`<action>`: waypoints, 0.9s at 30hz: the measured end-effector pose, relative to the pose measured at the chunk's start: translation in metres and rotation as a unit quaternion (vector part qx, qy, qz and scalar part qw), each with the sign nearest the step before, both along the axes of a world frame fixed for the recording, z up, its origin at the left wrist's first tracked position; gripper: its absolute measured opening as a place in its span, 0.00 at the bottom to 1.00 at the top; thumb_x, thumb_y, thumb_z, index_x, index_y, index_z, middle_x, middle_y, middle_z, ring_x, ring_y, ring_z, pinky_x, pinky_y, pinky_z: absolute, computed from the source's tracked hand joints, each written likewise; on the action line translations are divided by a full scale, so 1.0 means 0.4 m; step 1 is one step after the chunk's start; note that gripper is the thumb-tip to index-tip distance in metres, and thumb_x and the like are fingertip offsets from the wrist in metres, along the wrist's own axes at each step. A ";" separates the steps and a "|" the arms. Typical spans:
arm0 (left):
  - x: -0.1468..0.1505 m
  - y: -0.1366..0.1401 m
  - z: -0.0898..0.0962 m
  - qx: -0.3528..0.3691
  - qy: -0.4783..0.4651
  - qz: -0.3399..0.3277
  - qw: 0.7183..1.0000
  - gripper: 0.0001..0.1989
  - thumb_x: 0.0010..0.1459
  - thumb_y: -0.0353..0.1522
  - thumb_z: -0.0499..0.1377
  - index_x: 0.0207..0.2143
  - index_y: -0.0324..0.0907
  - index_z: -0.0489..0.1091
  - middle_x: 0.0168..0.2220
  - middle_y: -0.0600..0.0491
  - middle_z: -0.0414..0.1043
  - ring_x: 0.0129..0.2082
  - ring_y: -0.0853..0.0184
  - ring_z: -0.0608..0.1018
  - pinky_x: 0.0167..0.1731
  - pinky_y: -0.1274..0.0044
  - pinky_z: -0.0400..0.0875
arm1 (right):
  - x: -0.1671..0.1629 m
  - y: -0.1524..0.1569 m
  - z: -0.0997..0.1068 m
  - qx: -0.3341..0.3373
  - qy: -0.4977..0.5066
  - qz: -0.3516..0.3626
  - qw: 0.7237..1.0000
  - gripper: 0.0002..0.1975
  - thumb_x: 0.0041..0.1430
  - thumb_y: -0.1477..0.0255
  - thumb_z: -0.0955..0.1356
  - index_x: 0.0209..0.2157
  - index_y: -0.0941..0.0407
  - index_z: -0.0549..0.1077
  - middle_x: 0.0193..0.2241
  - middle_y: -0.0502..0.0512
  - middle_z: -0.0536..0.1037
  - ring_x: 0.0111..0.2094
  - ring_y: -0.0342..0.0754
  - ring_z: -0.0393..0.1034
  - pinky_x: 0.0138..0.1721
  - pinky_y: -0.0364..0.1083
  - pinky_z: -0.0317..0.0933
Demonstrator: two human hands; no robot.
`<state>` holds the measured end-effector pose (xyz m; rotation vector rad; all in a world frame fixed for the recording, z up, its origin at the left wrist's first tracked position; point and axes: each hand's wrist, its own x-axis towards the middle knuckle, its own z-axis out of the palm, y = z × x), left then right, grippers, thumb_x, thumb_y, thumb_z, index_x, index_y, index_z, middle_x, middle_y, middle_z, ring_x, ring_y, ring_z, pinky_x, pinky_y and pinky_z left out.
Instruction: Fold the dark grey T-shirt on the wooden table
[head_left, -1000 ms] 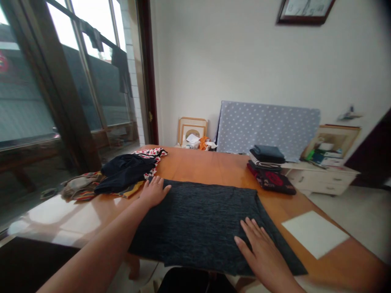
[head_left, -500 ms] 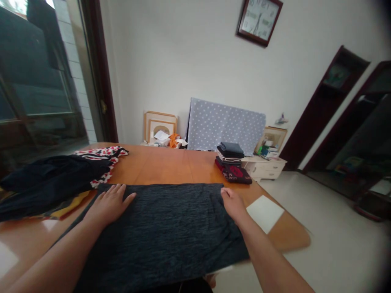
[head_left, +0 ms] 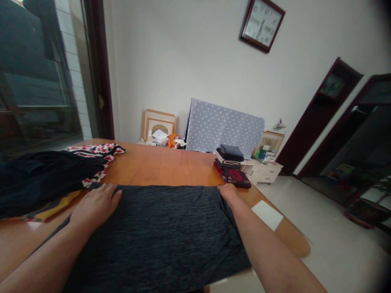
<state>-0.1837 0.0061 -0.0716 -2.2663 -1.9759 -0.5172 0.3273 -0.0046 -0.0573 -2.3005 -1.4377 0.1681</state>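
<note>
Rests the left hand [head_left: 96,207] flat on the dark cloth [head_left: 161,232], with fingers extended and thumb apart, gripping nothing. Curls the right hand [head_left: 229,192] at the cloth's far corner; cannot tell whether pinching it. Has the cloth spread between both hands, with the navy garment [head_left: 49,175] left of the left hand and the folded stack [head_left: 230,154] beyond the right.
</note>
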 end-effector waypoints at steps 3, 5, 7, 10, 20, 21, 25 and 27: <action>-0.007 0.020 -0.030 -0.018 0.023 0.009 1.000 0.32 0.63 0.48 0.42 0.58 0.37 0.67 0.62 0.39 0.64 0.62 0.48 0.65 0.59 0.58 0.57 | 0.007 0.000 -0.012 -0.023 0.004 -0.025 0.999 0.19 0.61 0.62 0.64 0.37 0.62 0.80 0.34 0.64 0.81 0.35 0.50 0.75 0.36 0.43 0.62; -0.012 0.030 -0.048 -0.032 0.032 0.014 0.999 0.34 0.63 0.49 0.42 0.59 0.37 0.66 0.64 0.38 0.61 0.65 0.48 0.61 0.60 0.56 0.56 | 0.008 -0.005 -0.014 -0.025 0.000 -0.031 0.999 0.21 0.63 0.61 0.62 0.38 0.62 0.80 0.36 0.66 0.81 0.38 0.52 0.76 0.37 0.44 0.62; -0.015 0.036 -0.059 -0.040 0.036 0.019 0.998 0.35 0.62 0.50 0.42 0.60 0.36 0.65 0.65 0.38 0.59 0.65 0.48 0.60 0.61 0.55 0.55 | 0.006 -0.011 -0.011 -0.025 -0.005 -0.030 0.999 0.21 0.63 0.60 0.62 0.39 0.61 0.80 0.38 0.66 0.81 0.40 0.54 0.76 0.38 0.44 0.62; -0.015 0.036 -0.060 -0.036 0.038 0.020 0.998 0.36 0.63 0.50 0.42 0.61 0.36 0.64 0.65 0.38 0.58 0.65 0.48 0.60 0.61 0.55 0.54 | -0.001 -0.019 0.006 -0.021 -0.012 -0.030 0.999 0.21 0.64 0.59 0.62 0.40 0.59 0.80 0.41 0.65 0.81 0.42 0.55 0.75 0.40 0.45 0.63; 0.004 0.028 -0.040 -0.058 0.068 0.029 0.996 0.34 0.66 0.49 0.40 0.64 0.39 0.58 0.68 0.43 0.55 0.68 0.53 0.55 0.62 0.54 0.52 | -0.071 -0.149 0.043 -0.010 -0.074 0.100 0.992 0.27 0.70 0.58 0.54 0.58 0.56 0.71 0.59 0.60 0.70 0.61 0.54 0.61 0.60 0.48 0.52; 0.003 0.030 -0.042 -0.064 0.070 0.030 0.995 0.34 0.66 0.50 0.40 0.65 0.39 0.58 0.68 0.43 0.55 0.68 0.53 0.55 0.62 0.55 0.51 | -0.080 -0.171 0.030 -0.023 -0.088 0.125 0.988 0.29 0.71 0.56 0.53 0.61 0.57 0.68 0.63 0.60 0.65 0.65 0.56 0.54 0.63 0.52 0.47; -0.002 0.038 -0.050 -0.070 0.064 0.027 0.995 0.34 0.66 0.50 0.41 0.65 0.38 0.56 0.69 0.44 0.53 0.68 0.53 0.53 0.62 0.55 0.49 | -0.089 -0.244 -0.026 -0.091 -0.120 0.148 0.978 0.33 0.70 0.52 0.49 0.68 0.54 0.54 0.70 0.57 0.50 0.71 0.60 0.33 0.65 0.67 0.28; -0.004 0.039 -0.051 -0.066 0.055 0.020 0.996 0.34 0.66 0.50 0.42 0.65 0.37 0.57 0.68 0.43 0.53 0.68 0.52 0.53 0.62 0.54 0.49 | -0.082 -0.260 -0.035 -0.109 -0.123 0.139 0.977 0.34 0.70 0.52 0.48 0.69 0.54 0.50 0.70 0.56 0.49 0.71 0.59 0.31 0.64 0.69 0.26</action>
